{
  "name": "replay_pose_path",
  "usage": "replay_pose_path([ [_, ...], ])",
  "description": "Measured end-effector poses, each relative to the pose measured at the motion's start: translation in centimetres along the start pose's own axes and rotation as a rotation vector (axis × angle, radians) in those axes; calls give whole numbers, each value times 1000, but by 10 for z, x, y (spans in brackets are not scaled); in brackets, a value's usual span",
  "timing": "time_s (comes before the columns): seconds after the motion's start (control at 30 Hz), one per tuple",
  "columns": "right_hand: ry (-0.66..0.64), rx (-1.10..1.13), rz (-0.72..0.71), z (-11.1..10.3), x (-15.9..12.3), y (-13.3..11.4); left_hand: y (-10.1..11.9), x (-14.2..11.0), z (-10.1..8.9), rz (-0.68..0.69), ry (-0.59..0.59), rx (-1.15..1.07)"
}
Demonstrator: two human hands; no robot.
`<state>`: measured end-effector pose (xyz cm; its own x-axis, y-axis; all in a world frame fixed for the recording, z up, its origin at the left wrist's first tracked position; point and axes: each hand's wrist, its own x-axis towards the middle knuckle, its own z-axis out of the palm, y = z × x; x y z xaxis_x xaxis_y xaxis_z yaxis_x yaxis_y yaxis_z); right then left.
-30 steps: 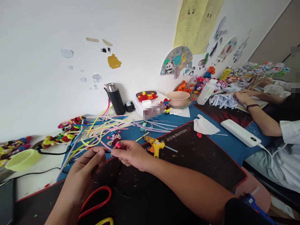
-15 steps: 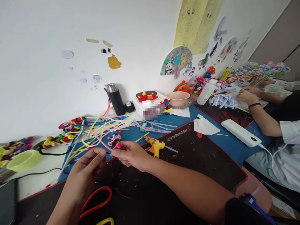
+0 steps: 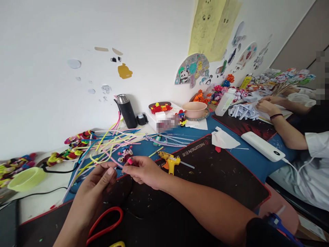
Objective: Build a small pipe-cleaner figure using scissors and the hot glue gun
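My right hand (image 3: pixel 146 172) grips a small pipe-cleaner figure (image 3: pixel 125 152), its white, blue and dark red top showing above the fingers and a bright pink piece by the thumb. Close on its left, my left hand (image 3: pixel 96 185) is closed in a pinch, thumb against fingers. A small dark bit shows between the two hands, too small to name. Below them on the black mat (image 3: pixel 205 195) lies a red looped handle (image 3: pixel 119 216), and a yellow handle (image 3: pixel 118 244) shows at the bottom edge. A yellow glue gun (image 3: pixel 171 161) rests just beyond my right wrist.
Loose pipe cleaners (image 3: pixel 102 144) spread behind my hands. A black flask (image 3: pixel 127 111), a pink bowl (image 3: pixel 195 110) and a green bowl (image 3: pixel 27 179) stand around. On the right are a white power bank (image 3: pixel 262 146) with its cable and a co-worker's hands (image 3: pixel 267 105).
My left thumb has shifted slightly, drawing back a little from the right fingertips. The figure stays in my right hand. The view has moved slightly.
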<state>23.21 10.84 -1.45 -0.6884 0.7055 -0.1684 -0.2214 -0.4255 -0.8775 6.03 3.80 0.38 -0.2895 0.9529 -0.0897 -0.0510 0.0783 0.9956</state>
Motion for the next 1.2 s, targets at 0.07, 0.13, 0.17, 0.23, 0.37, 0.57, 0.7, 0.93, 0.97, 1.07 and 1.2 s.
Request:
replay_pose_path([
  [0.07, -2, -3, -21, -1, 1, 2, 0, 0, -1, -17, -25, 79],
  [0.13, -6, -10, -45, -2, 2, 5, -3, 1, -4, -26, -55, 156],
  [0.17, -8, -12, -52, -2, 3, 6, -5, 2, -5, -25, -66, 184],
  [0.23, -11, -10, -60, -3, 3, 6, -8, 3, -8, -23, -78, 210],
  [0.37, 1, -16, -64, -2, 3, 5, -11, 4, -9, -22, -77, 209],
  [0.57, 30, -31, -66, -2, 2, 3, -11, 3, -11, -32, -76, 190],
  [0.7, 48, -3, -66, -1, 2, 2, -11, 4, -11, -9, -53, 204],
  [0.93, 51, 16, -47, -1, 2, 1, -11, 8, -9, 67, 89, 217],
  [0.97, 53, 12, -47, -1, 3, 2, -11, 8, -9, 70, 83, 222],
  [1.07, 55, -24, -72, -2, 4, 5, -13, 7, -11, 83, 16, 262],
  [1.2, 88, -155, -126, -4, 4, 7, -10, 4, -9, 56, -58, 337],
])
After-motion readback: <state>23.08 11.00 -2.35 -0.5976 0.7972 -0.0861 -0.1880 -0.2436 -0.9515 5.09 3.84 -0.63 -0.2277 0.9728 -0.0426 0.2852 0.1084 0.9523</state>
